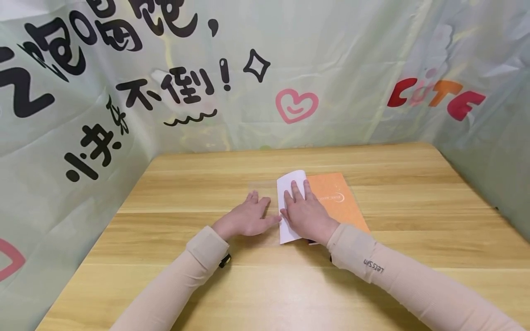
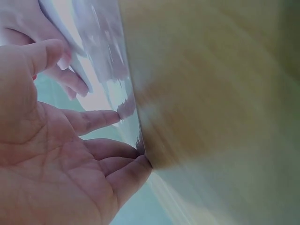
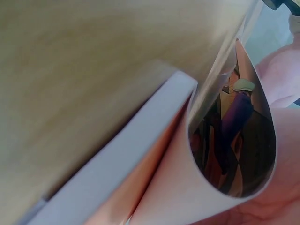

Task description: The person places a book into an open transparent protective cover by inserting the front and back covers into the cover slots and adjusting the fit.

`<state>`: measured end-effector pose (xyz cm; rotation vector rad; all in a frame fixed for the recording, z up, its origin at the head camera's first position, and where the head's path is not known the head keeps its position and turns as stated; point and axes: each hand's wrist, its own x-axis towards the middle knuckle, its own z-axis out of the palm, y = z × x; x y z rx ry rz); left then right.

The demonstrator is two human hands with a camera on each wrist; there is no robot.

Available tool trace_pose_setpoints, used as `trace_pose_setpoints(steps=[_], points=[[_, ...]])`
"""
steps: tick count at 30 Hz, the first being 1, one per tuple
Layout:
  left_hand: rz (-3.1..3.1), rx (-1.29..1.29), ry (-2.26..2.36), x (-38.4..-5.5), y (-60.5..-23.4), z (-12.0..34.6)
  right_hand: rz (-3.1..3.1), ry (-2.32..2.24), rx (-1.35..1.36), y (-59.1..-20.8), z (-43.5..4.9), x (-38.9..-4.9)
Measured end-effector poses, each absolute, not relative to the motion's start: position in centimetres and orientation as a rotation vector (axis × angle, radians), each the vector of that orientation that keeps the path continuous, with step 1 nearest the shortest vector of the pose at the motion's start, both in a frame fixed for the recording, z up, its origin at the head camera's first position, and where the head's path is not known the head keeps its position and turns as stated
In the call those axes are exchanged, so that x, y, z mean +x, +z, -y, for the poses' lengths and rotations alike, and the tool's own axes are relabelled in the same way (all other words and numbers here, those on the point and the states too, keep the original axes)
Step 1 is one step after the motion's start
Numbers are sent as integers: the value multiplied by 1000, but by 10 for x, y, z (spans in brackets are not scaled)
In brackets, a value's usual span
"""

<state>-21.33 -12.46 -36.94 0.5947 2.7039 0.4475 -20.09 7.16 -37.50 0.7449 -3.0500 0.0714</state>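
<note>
A book with an orange cover lies on the table; its thick page edge shows in the right wrist view. A white-backed leaf is bent over at its left, curling round a dark printed picture. My right hand presses on this leaf with fingers spread. Clear plastic film lies flat to the left, under and around my left hand. The fingertips of that hand touch the film's edge in the left wrist view, and its thumb reaches towards the leaf.
The wooden table extends around the book on all sides. Behind and beside it hangs a pale cloth printed with lettering and a pink heart. A dark band shows at the left wrist.
</note>
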Motion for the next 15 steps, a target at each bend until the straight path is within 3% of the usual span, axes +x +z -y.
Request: trace_pose_setpoints(steps=[15], points=[[-2703, 595, 382, -212, -370, 124, 3126, 100, 696, -373, -67, -198]])
